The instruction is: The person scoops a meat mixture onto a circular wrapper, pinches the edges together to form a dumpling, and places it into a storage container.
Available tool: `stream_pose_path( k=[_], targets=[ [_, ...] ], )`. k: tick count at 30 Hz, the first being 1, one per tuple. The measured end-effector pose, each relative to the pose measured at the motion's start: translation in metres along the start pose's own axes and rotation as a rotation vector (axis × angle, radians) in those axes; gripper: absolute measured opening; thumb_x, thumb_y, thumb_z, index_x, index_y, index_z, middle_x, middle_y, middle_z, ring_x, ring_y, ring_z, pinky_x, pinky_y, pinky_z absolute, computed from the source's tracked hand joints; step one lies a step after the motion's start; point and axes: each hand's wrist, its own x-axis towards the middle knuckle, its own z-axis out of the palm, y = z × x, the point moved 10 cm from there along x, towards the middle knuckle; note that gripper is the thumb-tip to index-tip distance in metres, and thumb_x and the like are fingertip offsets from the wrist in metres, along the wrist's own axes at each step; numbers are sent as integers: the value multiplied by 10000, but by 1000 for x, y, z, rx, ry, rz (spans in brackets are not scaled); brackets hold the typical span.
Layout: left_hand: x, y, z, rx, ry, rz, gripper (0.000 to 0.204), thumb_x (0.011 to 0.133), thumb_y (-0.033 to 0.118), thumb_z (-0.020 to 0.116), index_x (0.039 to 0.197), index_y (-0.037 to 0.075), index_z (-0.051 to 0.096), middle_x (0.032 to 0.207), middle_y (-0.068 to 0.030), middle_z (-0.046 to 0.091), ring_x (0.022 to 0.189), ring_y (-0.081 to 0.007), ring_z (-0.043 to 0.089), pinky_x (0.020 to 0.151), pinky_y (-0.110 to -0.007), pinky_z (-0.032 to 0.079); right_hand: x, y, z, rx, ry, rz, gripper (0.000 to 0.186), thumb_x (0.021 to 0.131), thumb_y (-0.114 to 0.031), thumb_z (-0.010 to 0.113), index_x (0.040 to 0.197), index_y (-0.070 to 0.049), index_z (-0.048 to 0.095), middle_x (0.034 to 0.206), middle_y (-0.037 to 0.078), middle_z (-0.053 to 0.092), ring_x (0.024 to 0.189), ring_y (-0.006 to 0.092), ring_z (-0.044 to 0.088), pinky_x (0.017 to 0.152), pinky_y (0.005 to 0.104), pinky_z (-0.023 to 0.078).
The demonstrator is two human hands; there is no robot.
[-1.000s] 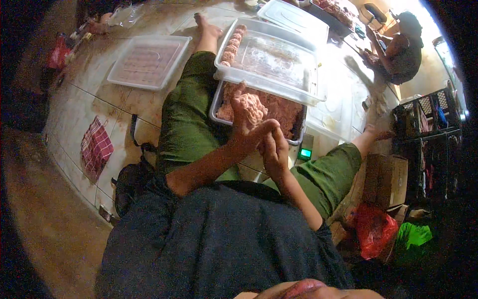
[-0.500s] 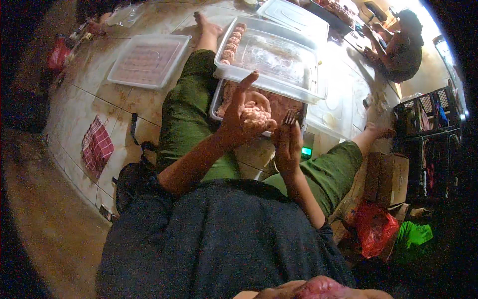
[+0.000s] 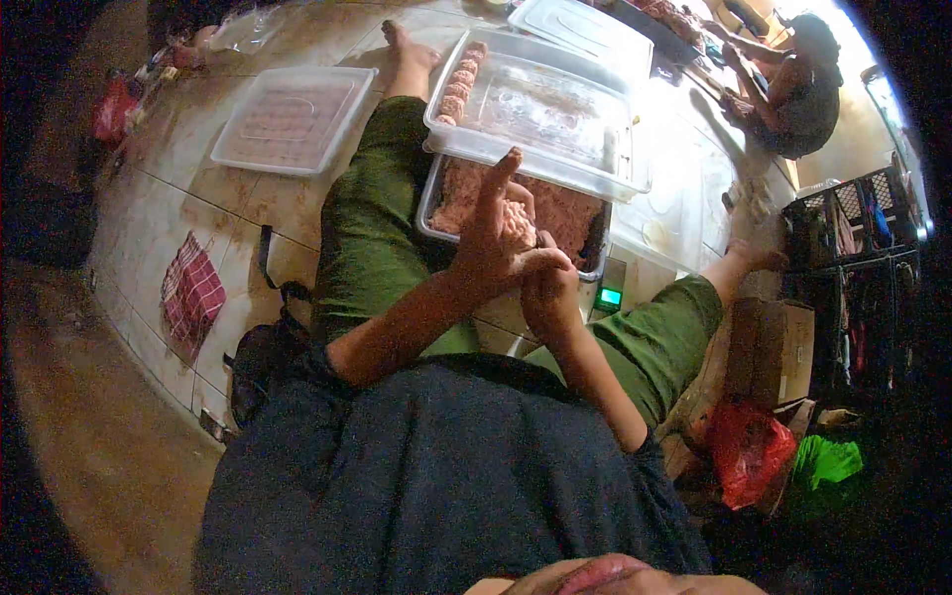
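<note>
My left hand (image 3: 484, 243) cups a lump of pinkish minced meat (image 3: 518, 228), its thumb and fingertips raised around it. Close against its palm, my right hand (image 3: 551, 297) is closed on a fork, now mostly hidden behind the fingers. Both hands hover over the near edge of a tub (image 3: 426, 223) filled with minced meat (image 3: 573, 213). Overlapping the far side of that tub is a clear plastic tray (image 3: 640, 183), with a row of shaped meat portions (image 3: 457, 91) along its left side.
A lidded container (image 3: 295, 119) rests on the tiled floor at left, near a red checked cloth (image 3: 193, 288). A small device with a green display (image 3: 609, 297) lies by my right knee. Black crates (image 3: 853, 228) and a cardboard box (image 3: 783, 347) stand at right. Another person (image 3: 798, 99) sits at far right.
My right hand has brought the fork in against the left hand, where its tines no longer show. The left hand has turned slightly around the meat lump.
</note>
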Motion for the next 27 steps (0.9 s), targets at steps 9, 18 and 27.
stream_pose_path(
  k=[9,18,27],
  targets=[
    [2,-23,-5,-206,-127,-171,1070,644,144,808,1412,71,67,960,-142,563,869,-202,590,743,-299,481,-1,9,-31,-227,83,105,146,859,-62,552,997,-61,507,752,164,600,656,310,608,559,360,462],
    [-8,-67,-3,-346,7,-303,1077,578,246,855,1377,53,159,819,-65,555,722,-136,559,674,-291,452,-6,0,11,-427,-123,27,79,828,-97,527,904,-103,550,826,136,607,765,304,619,629,356,485],
    [19,-2,1,-95,-278,17,515,668,273,797,1023,-4,548,906,-92,611,853,-140,593,766,-294,473,12,-33,-41,-458,-19,-35,250,744,-82,607,983,-154,589,930,106,622,786,298,620,647,370,499]
  ],
)
